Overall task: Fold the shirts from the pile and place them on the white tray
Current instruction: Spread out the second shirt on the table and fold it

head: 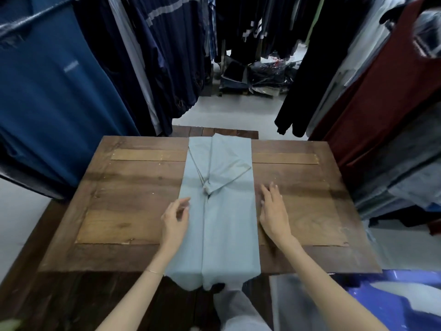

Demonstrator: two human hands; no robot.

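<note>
A light blue shirt point(222, 211) lies flat along the middle of the wooden table point(124, 201), its sides and sleeves folded inward into a long strip whose near end hangs over the front edge. My left hand point(175, 219) hovers at the strip's left edge with fingers loosely curled, holding nothing. My right hand point(274, 209) lies with straight fingers on the table beside the strip's right edge. No white tray is in view.
Racks of hanging clothes close in on the left point(55, 91) and right point(381, 103). A heap of packaged garments point(257, 77) sits on the floor beyond the table. A blue plastic tub point(401, 297) stands at the lower right.
</note>
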